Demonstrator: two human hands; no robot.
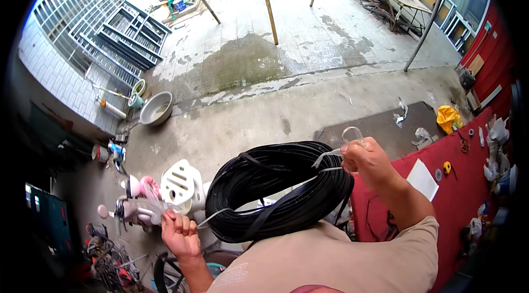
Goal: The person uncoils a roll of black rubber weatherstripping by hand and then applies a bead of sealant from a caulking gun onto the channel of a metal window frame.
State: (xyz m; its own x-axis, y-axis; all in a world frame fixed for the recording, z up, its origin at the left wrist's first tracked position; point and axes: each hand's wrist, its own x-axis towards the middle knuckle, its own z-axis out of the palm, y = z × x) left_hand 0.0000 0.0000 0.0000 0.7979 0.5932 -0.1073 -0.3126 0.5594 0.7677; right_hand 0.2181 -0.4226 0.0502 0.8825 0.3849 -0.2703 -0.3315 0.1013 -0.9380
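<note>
Black cable coil (281,191), clear ties, both hands

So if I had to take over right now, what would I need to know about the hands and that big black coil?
Left hand: closed on one end of a clear plastic strip.
Right hand: closed on another clear strip end, raised above the red table.
Black coil: held up between both hands, in front of the chest.
Done: a clear strip reaches the coil from each hand.
Left: no knot shows; whether the coil is bound, I cannot tell.
</note>
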